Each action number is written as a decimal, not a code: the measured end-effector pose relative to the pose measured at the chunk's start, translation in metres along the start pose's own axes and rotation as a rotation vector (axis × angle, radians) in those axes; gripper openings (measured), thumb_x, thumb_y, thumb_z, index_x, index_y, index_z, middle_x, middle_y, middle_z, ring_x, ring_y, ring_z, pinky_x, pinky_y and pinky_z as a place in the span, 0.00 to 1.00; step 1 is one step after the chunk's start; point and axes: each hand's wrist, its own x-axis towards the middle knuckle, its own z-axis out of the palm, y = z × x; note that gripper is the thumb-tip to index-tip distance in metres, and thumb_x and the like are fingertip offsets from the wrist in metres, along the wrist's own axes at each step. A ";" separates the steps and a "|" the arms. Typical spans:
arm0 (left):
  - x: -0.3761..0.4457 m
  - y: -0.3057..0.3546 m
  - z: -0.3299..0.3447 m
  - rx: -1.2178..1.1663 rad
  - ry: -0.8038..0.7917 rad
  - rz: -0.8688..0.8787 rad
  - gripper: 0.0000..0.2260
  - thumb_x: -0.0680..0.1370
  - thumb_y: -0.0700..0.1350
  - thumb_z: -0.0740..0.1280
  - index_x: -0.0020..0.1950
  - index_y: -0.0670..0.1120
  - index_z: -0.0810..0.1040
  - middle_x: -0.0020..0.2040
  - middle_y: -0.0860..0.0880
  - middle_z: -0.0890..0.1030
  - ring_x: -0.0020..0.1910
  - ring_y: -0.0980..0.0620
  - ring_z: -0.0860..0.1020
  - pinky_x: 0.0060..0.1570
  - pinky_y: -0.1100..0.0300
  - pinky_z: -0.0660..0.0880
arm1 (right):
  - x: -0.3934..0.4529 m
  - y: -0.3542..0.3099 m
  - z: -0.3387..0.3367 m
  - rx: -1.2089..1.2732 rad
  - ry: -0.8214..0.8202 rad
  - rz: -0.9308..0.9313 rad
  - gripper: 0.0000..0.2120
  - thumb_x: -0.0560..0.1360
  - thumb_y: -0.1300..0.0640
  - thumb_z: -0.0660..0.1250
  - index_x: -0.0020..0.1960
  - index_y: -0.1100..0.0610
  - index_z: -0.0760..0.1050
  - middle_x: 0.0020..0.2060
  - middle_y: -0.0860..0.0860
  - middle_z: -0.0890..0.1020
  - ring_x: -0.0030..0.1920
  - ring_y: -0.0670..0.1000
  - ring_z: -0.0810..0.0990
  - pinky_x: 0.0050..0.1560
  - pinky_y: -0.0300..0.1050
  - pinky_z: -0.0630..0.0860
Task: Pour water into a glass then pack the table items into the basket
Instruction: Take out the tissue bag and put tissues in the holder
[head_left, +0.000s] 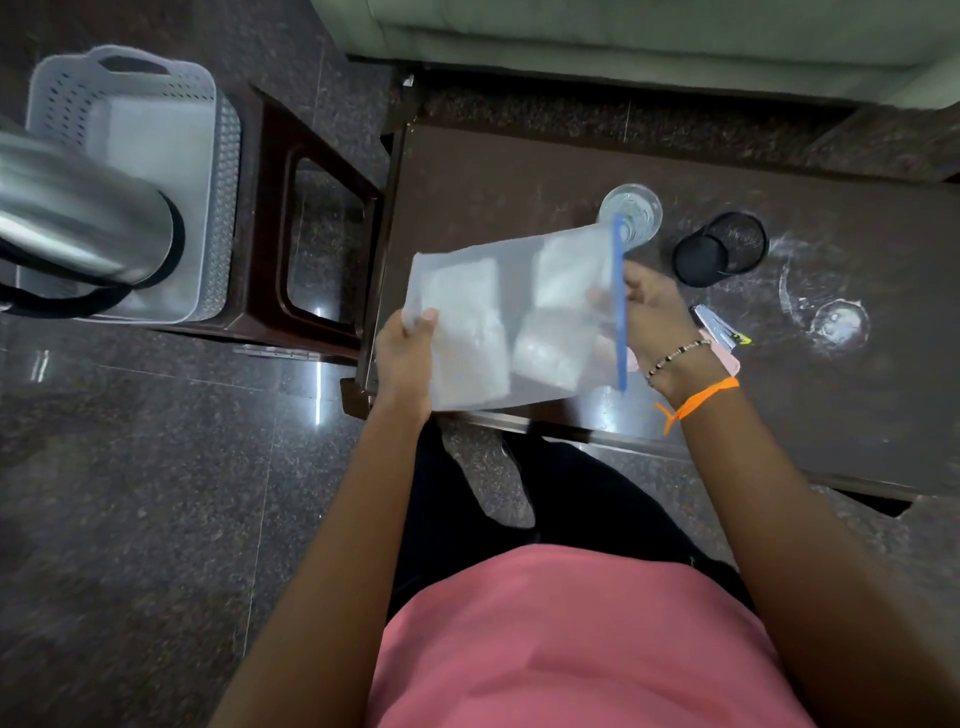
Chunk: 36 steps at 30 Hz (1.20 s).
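Hands left (402, 353) and right (652, 306) pinched opposite ends of the zip bag (514, 317), lifted off the table (519, 171), presumably bound for the basket (130, 171).

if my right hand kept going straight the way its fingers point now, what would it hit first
Probably the glass of water. The right hand, gripping the zip bag by its blue edge, points up-left toward it; height above the table is unclear.

Both arms reach forward; the left hand (402, 353) pinches with thumb on top; the right hand (655, 317) grips, fingers curled.
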 end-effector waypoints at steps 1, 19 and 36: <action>0.003 -0.001 -0.001 0.031 0.042 0.009 0.07 0.79 0.45 0.62 0.52 0.42 0.73 0.50 0.46 0.79 0.50 0.45 0.79 0.46 0.49 0.80 | -0.001 -0.004 -0.008 -0.023 0.040 -0.039 0.13 0.75 0.73 0.59 0.45 0.56 0.74 0.34 0.46 0.80 0.31 0.39 0.79 0.34 0.35 0.77; -0.020 0.040 0.063 0.498 -0.132 0.535 0.18 0.76 0.30 0.54 0.48 0.44 0.82 0.55 0.45 0.76 0.55 0.49 0.75 0.50 0.67 0.70 | -0.024 -0.047 -0.040 -0.435 -0.044 -0.209 0.20 0.65 0.71 0.73 0.56 0.60 0.79 0.36 0.57 0.78 0.36 0.47 0.73 0.46 0.39 0.76; -0.022 0.047 0.110 0.401 -0.323 0.233 0.05 0.72 0.48 0.72 0.35 0.51 0.82 0.39 0.53 0.83 0.41 0.49 0.82 0.43 0.51 0.79 | 0.001 -0.021 -0.052 -0.220 0.010 -0.117 0.14 0.67 0.70 0.72 0.39 0.54 0.72 0.36 0.52 0.75 0.39 0.51 0.72 0.39 0.45 0.70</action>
